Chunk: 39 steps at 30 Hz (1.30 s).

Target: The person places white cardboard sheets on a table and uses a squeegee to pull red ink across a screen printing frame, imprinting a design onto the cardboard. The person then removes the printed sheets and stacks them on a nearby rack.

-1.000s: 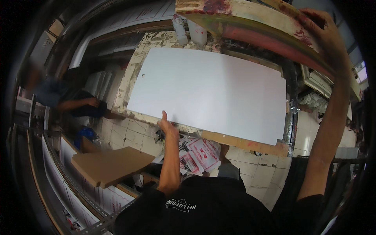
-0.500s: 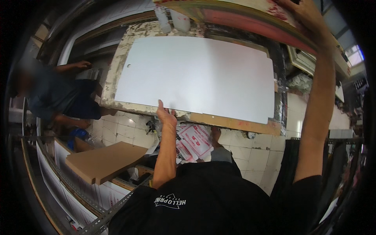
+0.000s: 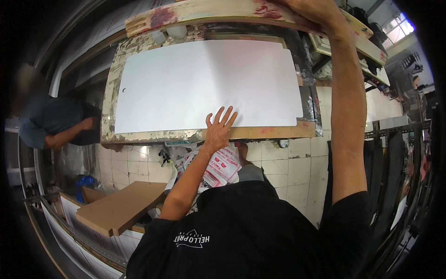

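A large white sheet [image 3: 204, 83] lies flat on a paint-stained printing table [image 3: 108, 107]. My left hand [image 3: 219, 128] rests with fingers spread on the sheet's near edge. My right hand [image 3: 316, 9] is raised high and grips the wooden frame [image 3: 223, 11] that is lifted above the table's far side. The frame's wood is smeared with red and cream paint.
A person in a grey shirt [image 3: 51, 123] stands at the left beside the table. A brown cardboard box [image 3: 116, 207] sits at lower left over stacked white sheets. Printed papers [image 3: 223, 167] lie on the tiled floor. Dark cloths hang on a rack [image 3: 395, 176] at right.
My left hand has moved right along the sheet's near edge and spread flat on it. The view has shifted closer over the table. The right hand stays on the raised frame.
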Available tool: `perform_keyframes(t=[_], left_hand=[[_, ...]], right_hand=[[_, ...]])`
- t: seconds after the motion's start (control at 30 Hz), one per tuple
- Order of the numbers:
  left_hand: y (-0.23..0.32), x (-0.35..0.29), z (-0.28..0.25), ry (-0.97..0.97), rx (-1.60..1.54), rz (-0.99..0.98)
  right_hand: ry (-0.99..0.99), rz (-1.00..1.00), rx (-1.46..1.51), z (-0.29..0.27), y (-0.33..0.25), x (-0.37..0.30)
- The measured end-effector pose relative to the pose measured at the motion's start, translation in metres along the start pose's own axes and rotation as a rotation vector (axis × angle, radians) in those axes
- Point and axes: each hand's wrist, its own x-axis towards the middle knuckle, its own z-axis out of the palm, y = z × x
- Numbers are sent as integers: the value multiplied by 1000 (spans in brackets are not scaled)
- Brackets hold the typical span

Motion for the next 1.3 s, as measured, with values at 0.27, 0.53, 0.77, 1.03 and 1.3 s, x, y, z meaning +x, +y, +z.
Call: perform_keyframes(t=[0.27, 0.53, 0.77, 1.03, 1.3], left_hand=[[-20, 15, 6, -105, 93, 215], [1, 32, -87, 861, -877, -424], [5, -26, -116, 986, -1406, -698], [-1, -95, -36, 735, -1253, -1069], [2, -103, -36, 675, -1129, -1217]], right_hand=[[0, 2, -100, 2, -6, -6], [84, -191, -102, 51, 11, -73], [-78, -114, -138, 139, 0, -195], [-207, 22, 71, 260, 142, -115], [-21, 8, -52, 385, 310, 92]])
